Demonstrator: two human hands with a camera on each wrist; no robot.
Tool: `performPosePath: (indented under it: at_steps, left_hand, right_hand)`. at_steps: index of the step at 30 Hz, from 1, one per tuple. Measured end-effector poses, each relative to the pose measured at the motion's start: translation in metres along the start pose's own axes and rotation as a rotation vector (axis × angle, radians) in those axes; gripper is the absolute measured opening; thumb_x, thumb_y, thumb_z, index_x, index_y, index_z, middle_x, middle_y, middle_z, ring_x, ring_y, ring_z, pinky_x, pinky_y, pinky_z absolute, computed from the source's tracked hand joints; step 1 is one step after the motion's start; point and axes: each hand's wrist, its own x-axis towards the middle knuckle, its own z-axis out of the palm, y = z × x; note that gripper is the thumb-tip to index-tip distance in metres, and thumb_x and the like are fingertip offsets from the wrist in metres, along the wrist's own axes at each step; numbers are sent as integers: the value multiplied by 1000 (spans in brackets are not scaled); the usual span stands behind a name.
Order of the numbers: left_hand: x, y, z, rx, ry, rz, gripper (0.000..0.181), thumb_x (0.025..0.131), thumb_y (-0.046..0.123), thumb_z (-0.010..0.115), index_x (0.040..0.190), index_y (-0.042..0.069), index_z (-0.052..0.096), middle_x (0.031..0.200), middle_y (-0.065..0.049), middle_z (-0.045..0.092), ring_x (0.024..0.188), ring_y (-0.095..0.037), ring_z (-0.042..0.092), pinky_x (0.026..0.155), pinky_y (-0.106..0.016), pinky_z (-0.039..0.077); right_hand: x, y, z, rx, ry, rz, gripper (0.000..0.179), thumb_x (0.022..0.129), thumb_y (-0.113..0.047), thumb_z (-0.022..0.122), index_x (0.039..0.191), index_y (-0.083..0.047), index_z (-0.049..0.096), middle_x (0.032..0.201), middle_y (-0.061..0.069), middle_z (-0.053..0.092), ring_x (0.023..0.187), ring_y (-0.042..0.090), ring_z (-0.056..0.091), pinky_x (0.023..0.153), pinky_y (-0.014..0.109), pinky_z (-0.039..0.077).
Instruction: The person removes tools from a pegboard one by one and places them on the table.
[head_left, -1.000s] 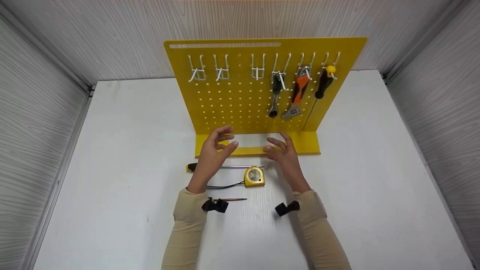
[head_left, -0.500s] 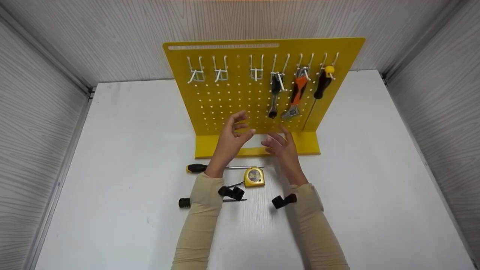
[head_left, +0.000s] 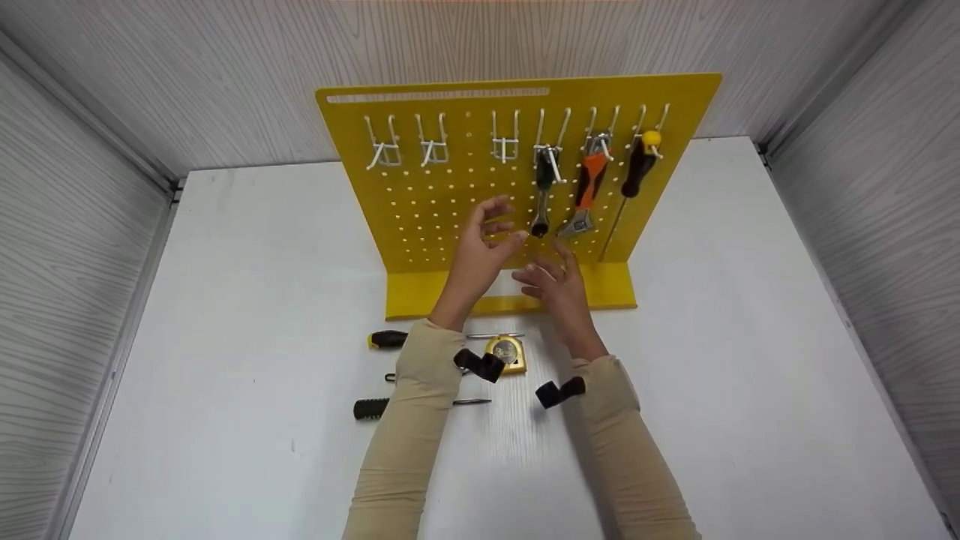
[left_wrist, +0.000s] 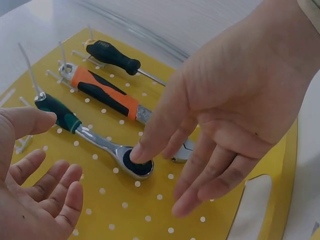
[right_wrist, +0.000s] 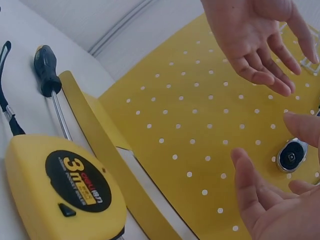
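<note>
My left hand (head_left: 484, 251) is raised before the yellow pegboard (head_left: 420, 217), fingers loosely bent and nothing in them. Just right of it hangs a ratchet wrench (head_left: 541, 187) with a dark green handle, head down on a white hook. My right hand (head_left: 562, 296), also holding nothing, is below the wrench heads. In the left wrist view its thumb overlaps the head of the ratchet wrench (left_wrist: 102, 142). An adjustable wrench (head_left: 589, 187) with an orange and black grip and a black screwdriver (head_left: 637, 169) with a yellow end hang farther right.
On the white table before the board lie a yellow tape measure (right_wrist: 65, 190) with a black strap, a black-and-yellow screwdriver (head_left: 388, 340), and a green-handled screwdriver (head_left: 371, 409) partly under my left sleeve. Three white hooks (head_left: 431, 142) on the board's left half bear no tools.
My left hand has moved up and right, from the board's base to beside the ratchet wrench. My right hand has shifted only slightly. The tools have stayed in place.
</note>
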Motion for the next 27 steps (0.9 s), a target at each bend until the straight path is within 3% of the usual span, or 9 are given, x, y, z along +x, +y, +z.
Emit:
performPosePath:
  at_steps: [8,16,27]
  left_hand:
    - [10,11,8,27,0,14,55,91,15,65,141,9,41,134,-11,51,122,-22,52,98,-34,44]
    - [21,15,12,48,-15,14,60,90,13,66,142,8,38,139,-11,50,127,-22,49,104,-37,43]
    - [35,16,14,11,-46,11,57,89,6,64,140,5,39,134,-14,52,124,-23,50,100,-31,45]
  right_hand:
    - [5,-5,5,14,-16,-11,70,94,-12,59,151,-21,19,141,10,47,97,15,69,88,31,54]
    - [10,-11,9,-62,4,-24,69,96,-13,56,152,-24,17,144,7,45,98,13,66,90,28,54]
    - [11,-12,10,12,-6,-113,62,97,-9,51,151,-20,22,143,14,45,94,12,65,83,26,55]
